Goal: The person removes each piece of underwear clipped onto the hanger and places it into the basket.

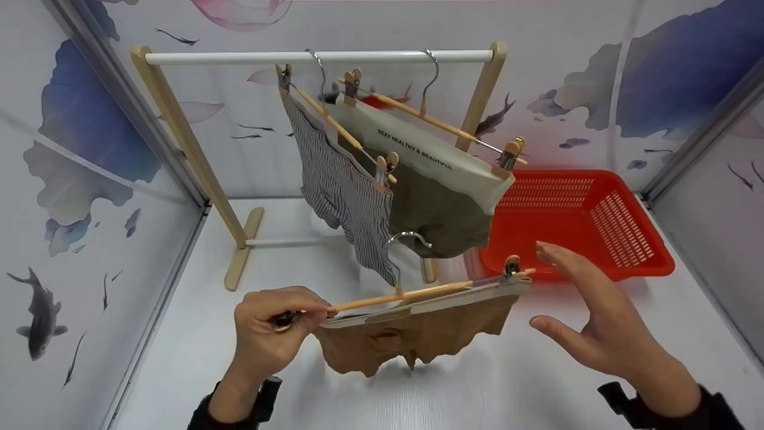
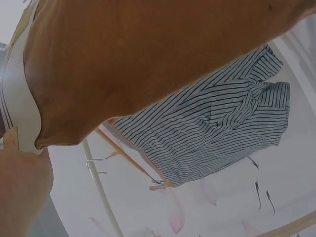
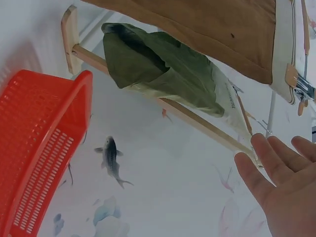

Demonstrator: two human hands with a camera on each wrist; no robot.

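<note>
Brown underpants (image 1: 412, 337) with a pale waistband hang from a clip hanger (image 1: 430, 291) in front of the rack. My left hand (image 1: 277, 325) pinches the hanger's left end by its clip, which the fingers partly hide. Beside the right clip (image 1: 511, 267), my right hand (image 1: 603, 322) is held apart from the hanger, thumb and fingers spread, with nothing in it. In the left wrist view the brown cloth (image 2: 148, 54) fills the upper part. The right wrist view shows the right hand's straight fingers (image 3: 276, 163) below the clipped waistband.
A wooden rack with a white rail (image 1: 239, 58) stands behind. Striped underpants (image 1: 340, 179) and green underpants (image 1: 441, 197) with a pale band hang on it from clip hangers. A red plastic basket (image 1: 647, 239) sits at the right. Printed walls enclose the white table (image 1: 179, 358).
</note>
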